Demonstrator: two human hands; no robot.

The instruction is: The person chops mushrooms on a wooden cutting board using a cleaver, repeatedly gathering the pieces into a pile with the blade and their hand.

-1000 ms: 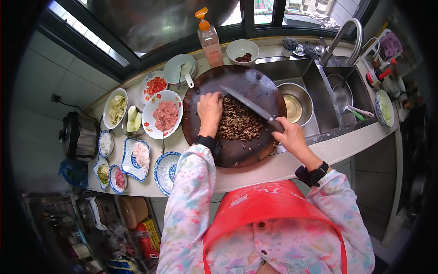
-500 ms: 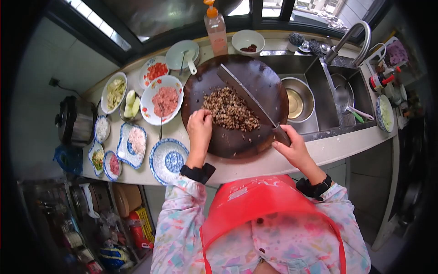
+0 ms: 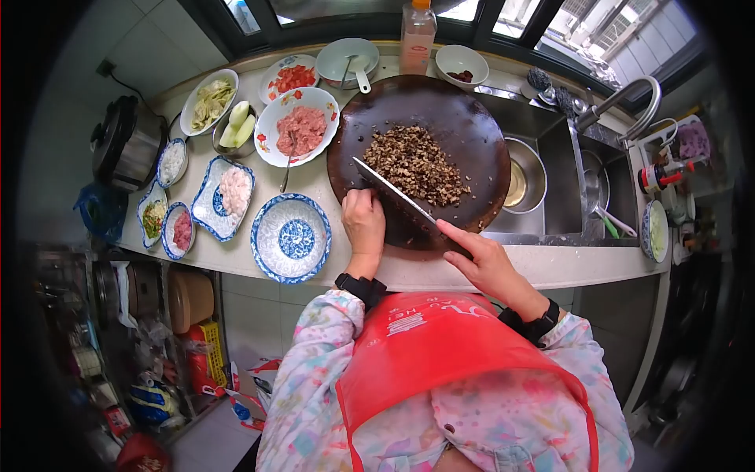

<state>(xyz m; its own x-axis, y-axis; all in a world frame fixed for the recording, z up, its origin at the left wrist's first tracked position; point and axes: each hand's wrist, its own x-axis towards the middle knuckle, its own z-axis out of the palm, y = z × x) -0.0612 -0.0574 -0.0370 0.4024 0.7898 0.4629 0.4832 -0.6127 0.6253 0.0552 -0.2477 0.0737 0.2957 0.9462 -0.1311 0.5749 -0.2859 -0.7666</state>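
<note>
A pile of finely chopped brown pieces (image 3: 417, 165) lies on the round dark chopping board (image 3: 480, 141). My right hand (image 3: 491, 263) grips the handle of a cleaver (image 3: 393, 193). Its blade slants up and left over the near part of the board, just below the pile. Beside the blade, at the board's near-left edge, my left hand (image 3: 363, 224) has its fingers curled in. Whether anything is between those fingertips is hidden. Left of that hand stands a blue-and-white bowl (image 3: 292, 237) with nothing in it.
Minced meat fills a floral bowl (image 3: 301, 126) holding a spoon. Several small dishes of ingredients crowd the left counter, near a dark pot (image 3: 130, 145). A metal basin (image 3: 525, 177) sits in the sink (image 3: 560, 173) at right. Behind the board stands a bottle (image 3: 417, 39).
The cleaver has come toward me, from across the pile to its near side. My left hand has left the pile's edge for the board's near-left edge. The camera view has shifted.
</note>
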